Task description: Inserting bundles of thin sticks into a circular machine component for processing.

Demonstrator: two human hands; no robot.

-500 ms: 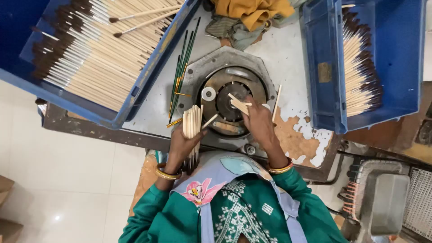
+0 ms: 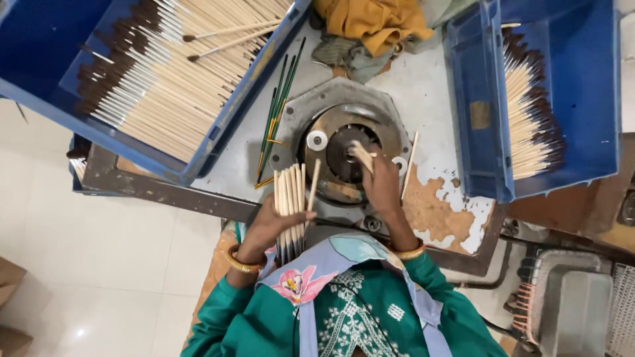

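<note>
My left hand (image 2: 271, 221) grips a bundle of pale wooden brush handles (image 2: 289, 195), upright, their dark bristle ends pointing down toward my lap. One handle sticks out at an angle on the bundle's right. My right hand (image 2: 381, 185) holds a single brush handle (image 2: 361, 156) and presses its tip into the dark centre hole of the round metal machine head (image 2: 344, 153) on the worktable.
A blue crate of finished brushes (image 2: 152, 86) stands at the left, another blue crate (image 2: 529, 99) at the right. Green-handled brushes (image 2: 278, 106) lie beside the machine. One loose handle (image 2: 410, 165) rests right of it. Cloths (image 2: 370, 26) lie at the back.
My right hand has moved slightly up and left, bringing the single handle to the machine's centre hole. The left hand with the bundle has stayed about where it was.
</note>
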